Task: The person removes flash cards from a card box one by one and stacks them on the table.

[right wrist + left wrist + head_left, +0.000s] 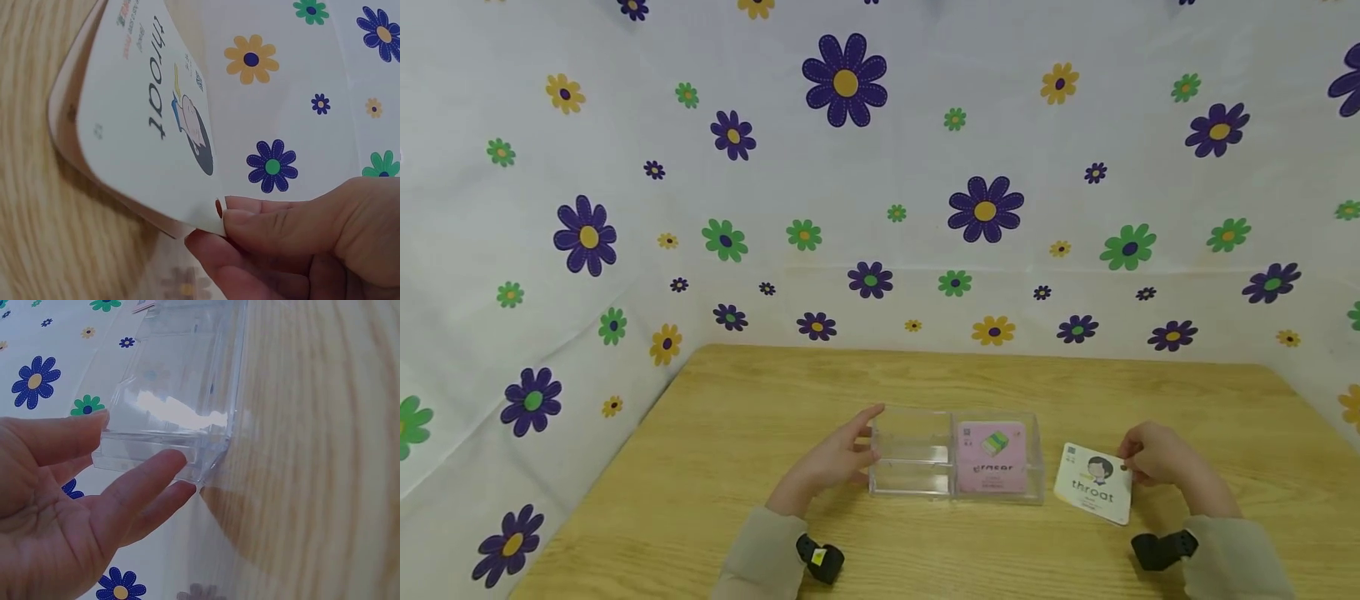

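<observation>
A clear plastic box (912, 477) with two compartments lies on the table. A pink eraser card (992, 479) sits in its right compartment; the left compartment holds no card. My left hand (835, 458) touches the box's left end with fairly straight fingers, the index fingertip at the far corner. To the right of the box, my right hand (1157, 457) pinches a white card (1093, 492) by its holed corner, between thumb and fingers. The card, printed "throat" with a drawn head, is tilted. In the right wrist view, a brownish layer (69, 119) shows beneath it; whether that is another card, I cannot tell.
The wooden table (790, 379) reaches back to a white cloth (895, 158) printed with flowers, which also hangs at both sides. A black wrist camera (822, 560) sits on the left wrist, and another black camera (1161, 550) on the right.
</observation>
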Action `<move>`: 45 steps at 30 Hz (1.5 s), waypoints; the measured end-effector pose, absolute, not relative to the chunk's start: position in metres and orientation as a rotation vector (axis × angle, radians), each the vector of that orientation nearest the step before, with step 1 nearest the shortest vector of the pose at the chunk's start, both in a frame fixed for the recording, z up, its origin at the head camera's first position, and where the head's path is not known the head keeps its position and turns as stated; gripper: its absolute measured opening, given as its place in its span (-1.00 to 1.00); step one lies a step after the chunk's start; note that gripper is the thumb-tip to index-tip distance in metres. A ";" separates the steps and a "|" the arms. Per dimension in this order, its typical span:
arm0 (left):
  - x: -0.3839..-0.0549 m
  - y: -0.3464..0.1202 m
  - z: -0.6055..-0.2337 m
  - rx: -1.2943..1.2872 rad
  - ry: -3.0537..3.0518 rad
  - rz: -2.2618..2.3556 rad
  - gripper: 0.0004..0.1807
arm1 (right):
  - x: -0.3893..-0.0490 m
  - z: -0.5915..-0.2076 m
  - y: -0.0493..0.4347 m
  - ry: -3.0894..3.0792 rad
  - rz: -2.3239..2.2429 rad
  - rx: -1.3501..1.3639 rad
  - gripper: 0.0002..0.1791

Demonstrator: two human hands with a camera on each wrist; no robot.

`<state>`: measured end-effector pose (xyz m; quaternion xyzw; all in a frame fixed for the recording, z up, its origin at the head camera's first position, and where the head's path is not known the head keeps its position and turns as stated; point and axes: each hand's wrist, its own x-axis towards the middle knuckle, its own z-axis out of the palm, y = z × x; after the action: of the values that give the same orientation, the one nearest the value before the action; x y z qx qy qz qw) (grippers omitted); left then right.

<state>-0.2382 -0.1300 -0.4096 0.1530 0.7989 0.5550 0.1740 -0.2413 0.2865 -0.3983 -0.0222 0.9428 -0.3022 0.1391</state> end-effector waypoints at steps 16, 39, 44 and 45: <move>-0.239 -0.128 -0.409 0.431 2.276 1.551 -0.36 | -0.240 -0.400 0.288 2.722 -0.838 -0.007 -0.95; -0.238 -0.128 -0.407 0.421 2.278 1.556 -0.36 | -0.242 -0.400 0.282 2.749 -0.786 -0.030 -0.97; -0.238 -0.129 -0.407 0.423 2.274 1.559 -0.36 | -0.243 -0.401 0.281 2.761 -0.771 -0.038 -0.97; -0.238 -0.129 -0.408 0.424 2.273 1.559 -0.36 | -0.243 -0.401 0.281 2.761 -0.771 -0.041 -0.97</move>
<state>-0.2378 -0.1290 -0.4075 0.1496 0.8024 0.5504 0.1756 -0.2428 0.2812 -0.4011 -0.0141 0.9540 -0.2664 0.1367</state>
